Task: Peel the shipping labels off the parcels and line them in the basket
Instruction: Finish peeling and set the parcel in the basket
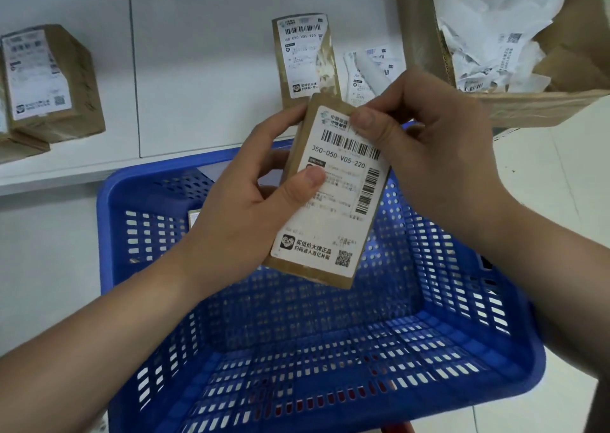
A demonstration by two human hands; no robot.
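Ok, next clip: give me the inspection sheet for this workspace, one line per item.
Surface: white shelf with parcels on it; pale floor below.
Job's things: brown parcel held above the blue basket, its label still stuck on; one small item against the basket's far wall, too hidden to identify.
Clutter: labelled parcel and loose labels on the shelf; more parcels at left; cardboard box of peeled backing paper at right.
Hands: left hand grips the parcel, thumb on the label; right hand pinches the label's top edge.
Cables: nothing seen.
Surroundings: nothing else seen.
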